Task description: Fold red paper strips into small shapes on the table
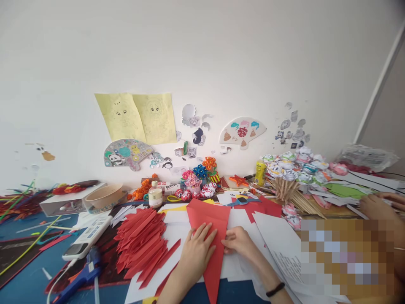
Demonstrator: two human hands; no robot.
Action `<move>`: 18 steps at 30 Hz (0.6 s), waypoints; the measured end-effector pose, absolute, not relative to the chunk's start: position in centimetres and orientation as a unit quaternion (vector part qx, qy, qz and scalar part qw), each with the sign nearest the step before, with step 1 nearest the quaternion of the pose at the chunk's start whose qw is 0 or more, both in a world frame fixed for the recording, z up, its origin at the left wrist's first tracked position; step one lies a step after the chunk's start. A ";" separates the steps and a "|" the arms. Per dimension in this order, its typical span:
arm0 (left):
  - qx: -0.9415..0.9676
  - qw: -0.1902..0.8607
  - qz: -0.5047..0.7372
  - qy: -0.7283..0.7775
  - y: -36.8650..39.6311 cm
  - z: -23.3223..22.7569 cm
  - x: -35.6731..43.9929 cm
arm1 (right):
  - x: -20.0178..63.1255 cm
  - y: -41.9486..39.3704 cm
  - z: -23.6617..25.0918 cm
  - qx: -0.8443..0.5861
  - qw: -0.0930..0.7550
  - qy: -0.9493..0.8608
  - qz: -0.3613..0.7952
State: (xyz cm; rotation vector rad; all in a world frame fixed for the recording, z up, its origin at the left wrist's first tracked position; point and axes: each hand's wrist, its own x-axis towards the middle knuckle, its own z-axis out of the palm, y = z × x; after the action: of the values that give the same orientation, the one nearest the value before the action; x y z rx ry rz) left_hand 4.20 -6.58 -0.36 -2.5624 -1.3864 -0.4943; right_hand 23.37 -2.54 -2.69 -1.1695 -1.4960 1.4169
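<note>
A red sheet of paper (210, 219), folded into a long kite shape with its point toward me, lies on white sheets (177, 223) in front of me. My left hand (196, 249) rests flat on its left half, fingers spread. My right hand (238, 242) presses on its right edge with bent fingers; a black band sits on that wrist. A pile of folded red paper strips (142, 242) lies just left of my left hand.
A white remote (87, 238) and blue glue gun (82, 276) lie at the left. A bowl (104, 195), small bottle (155, 194), paper flowers (198, 183) and flower sticks (291, 173) line the wall. Another person's hand (378, 204) is at the right.
</note>
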 end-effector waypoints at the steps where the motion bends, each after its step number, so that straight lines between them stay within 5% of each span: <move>1: -0.862 0.089 -0.167 -0.470 -6.5 -0.5 4.2 | 23.7 -2.5 -2.9 -0.504 0.394 -0.606 0.473; 6: -0.858 0.061 -0.159 -0.484 -6.4 -0.3 4.2 | 24.6 -2.3 -3.9 -0.559 0.423 -0.702 0.125; 18: -0.866 0.046 -0.125 -0.482 -6.0 0.2 4.5 | 25.5 -1.4 -7.2 -0.525 0.339 -0.774 0.101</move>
State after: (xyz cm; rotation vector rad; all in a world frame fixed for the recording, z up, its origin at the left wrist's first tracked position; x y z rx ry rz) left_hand 4.51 -6.05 0.16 -2.6442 -1.4724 -0.3817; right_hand 25.52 -1.41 -7.23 -1.3674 -2.0157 0.2627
